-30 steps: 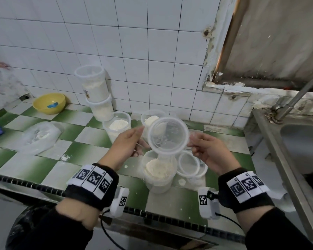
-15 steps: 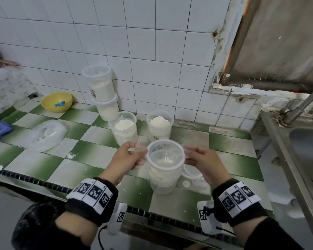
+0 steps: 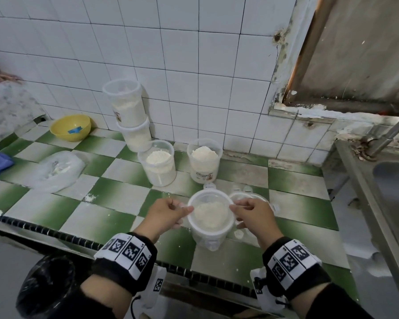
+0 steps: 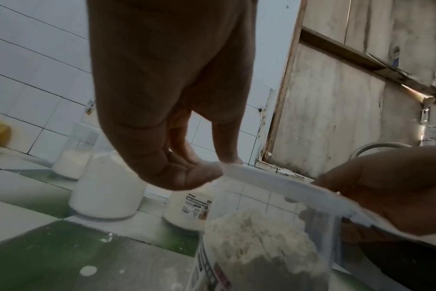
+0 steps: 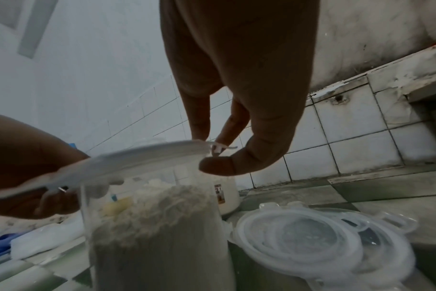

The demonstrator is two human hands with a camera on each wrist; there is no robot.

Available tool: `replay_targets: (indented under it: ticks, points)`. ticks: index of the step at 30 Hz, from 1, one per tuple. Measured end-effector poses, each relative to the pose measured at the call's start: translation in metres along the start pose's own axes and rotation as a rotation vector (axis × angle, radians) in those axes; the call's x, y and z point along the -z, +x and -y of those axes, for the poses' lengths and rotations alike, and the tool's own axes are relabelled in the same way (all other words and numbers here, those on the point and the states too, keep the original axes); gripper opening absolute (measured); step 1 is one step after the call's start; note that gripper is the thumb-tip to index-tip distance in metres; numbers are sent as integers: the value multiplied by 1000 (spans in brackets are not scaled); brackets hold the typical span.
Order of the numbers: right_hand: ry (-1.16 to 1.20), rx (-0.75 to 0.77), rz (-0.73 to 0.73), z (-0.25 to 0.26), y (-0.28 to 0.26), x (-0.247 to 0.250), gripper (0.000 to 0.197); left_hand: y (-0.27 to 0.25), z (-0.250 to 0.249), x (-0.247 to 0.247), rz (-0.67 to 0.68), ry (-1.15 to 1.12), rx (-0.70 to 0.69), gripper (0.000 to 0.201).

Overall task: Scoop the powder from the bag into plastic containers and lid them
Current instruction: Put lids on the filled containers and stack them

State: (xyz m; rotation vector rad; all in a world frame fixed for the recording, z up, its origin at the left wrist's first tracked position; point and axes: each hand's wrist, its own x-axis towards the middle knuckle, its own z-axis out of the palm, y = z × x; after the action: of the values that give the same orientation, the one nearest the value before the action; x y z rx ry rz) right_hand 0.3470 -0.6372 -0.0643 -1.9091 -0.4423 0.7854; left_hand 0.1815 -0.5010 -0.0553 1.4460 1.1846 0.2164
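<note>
A clear round lid [image 3: 210, 211] lies tilted at the mouth of a clear plastic container [image 3: 207, 238] heaped with white powder, at the counter's front. My left hand [image 3: 186, 211] pinches the lid's left edge and my right hand [image 3: 234, 210] pinches its right edge. In the left wrist view the lid [image 4: 274, 183] slants over the powder-filled container [image 4: 261, 246], held by my left hand [image 4: 199, 171]. The right wrist view shows my right hand [image 5: 217, 155] pinching the lid [image 5: 137, 159] above the container [image 5: 157, 236]. The powder bag [image 3: 55, 169] lies at the left.
Two open powder-filled containers [image 3: 158, 162] [image 3: 204, 162] stand behind. Two lidded containers [image 3: 129, 111] are stacked at the wall, next to a yellow bowl [image 3: 70, 127]. Spare lids [image 5: 311, 246] lie right of the front container. A steel sink [image 3: 378, 180] borders the right.
Both hands have brought the lid down from chest height, where it faced the camera, to the mouth of the front container.
</note>
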Motion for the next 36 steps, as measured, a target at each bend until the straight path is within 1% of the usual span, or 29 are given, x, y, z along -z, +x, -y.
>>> replay_targets:
  ticks: [3, 5, 6, 8, 9, 12, 14, 16, 18, 20, 22, 25, 29, 31, 33, 34, 35, 36]
  points:
    - [-64, 28, -42, -3, 4, 0, 6, 2, 0, 0, -108, 68, -26, 33]
    - [-124, 40, -34, -3, 6, -2, 9, 2, -2, 1, -162, 158, -48, 35]
    - [-136, 32, -23, -3, 7, -3, 10, 2, -3, 1, -176, 194, -68, 32]
    - [-144, 6, -8, -3, 8, -5, 12, 2, -5, -1, -159, 215, -92, 28]
    - [-143, -9, -1, -4, 9, -6, 16, 3, -5, -3, -138, 205, -93, 27]
    - [-177, -28, 42, -4, 9, -11, 46, 6, -6, -6, -109, 190, -103, 23]
    - [-183, -37, 90, 0, 6, -11, 60, 10, -5, -6, -99, 198, -112, 19]
    - [-146, -67, 180, 9, -1, -10, 69, 13, -5, -4, -72, 191, -121, 19]
    - [-133, -110, 314, 17, -6, -9, 73, 16, -7, -3, -49, 174, -121, 24]
    - [-110, -173, 442, 23, -7, -8, 71, 17, -9, -2, -27, 148, -125, 26]
    - [-65, -234, 494, 26, -5, -8, 65, 18, -9, -1, -15, 131, -128, 26]
    - [14, -289, 476, 28, -3, -12, 57, 18, -11, -1, -8, 133, -142, 27]
    - [131, -364, 455, 24, -3, -17, 54, 15, -12, 0, -4, 134, -170, 29]
    - [188, -375, 429, 21, -4, -19, 52, 15, -8, 3, 34, 89, -184, 31]
    - [238, -370, 408, 19, -8, -24, 45, 17, 0, 7, 64, 6, -211, 33]
    - [261, -361, 402, 18, -10, -28, 40, 17, 5, 9, 52, -45, -228, 32]
    - [283, -350, 399, 17, -12, -32, 36, 16, 10, 9, 12, -99, -240, 31]
    - [301, -334, 398, 16, -13, -38, 35, 14, 14, 10, -58, -139, -247, 28]
